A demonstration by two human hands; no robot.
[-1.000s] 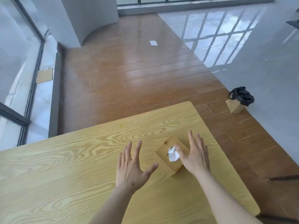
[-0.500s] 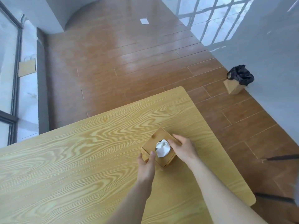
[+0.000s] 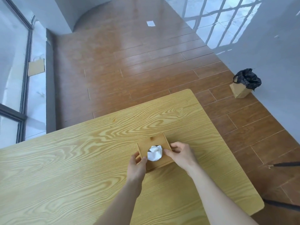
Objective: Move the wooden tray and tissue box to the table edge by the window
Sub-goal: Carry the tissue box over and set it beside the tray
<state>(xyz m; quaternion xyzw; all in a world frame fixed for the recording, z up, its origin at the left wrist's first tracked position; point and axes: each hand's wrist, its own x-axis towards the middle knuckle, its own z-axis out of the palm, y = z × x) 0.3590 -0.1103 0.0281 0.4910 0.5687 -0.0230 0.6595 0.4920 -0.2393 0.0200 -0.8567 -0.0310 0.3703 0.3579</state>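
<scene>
A small square wooden tissue box with a white tissue poking from its round top hole sits on the yellow wood-grain table, toward the right side. My left hand grips the box's near left corner, thumb on top. My right hand holds its right side, fingers curled over the top edge. No wooden tray is in view.
A tall window runs along the left wall beyond the table's left part. The table's far edge crosses the middle of the view. A paper bag with a black liner stands on the wooden floor at right. Dark chair legs show at the right edge.
Both hands went from hovering open over the table to closing on the tissue box. The view has tilted further down, and the box has turned a little.
</scene>
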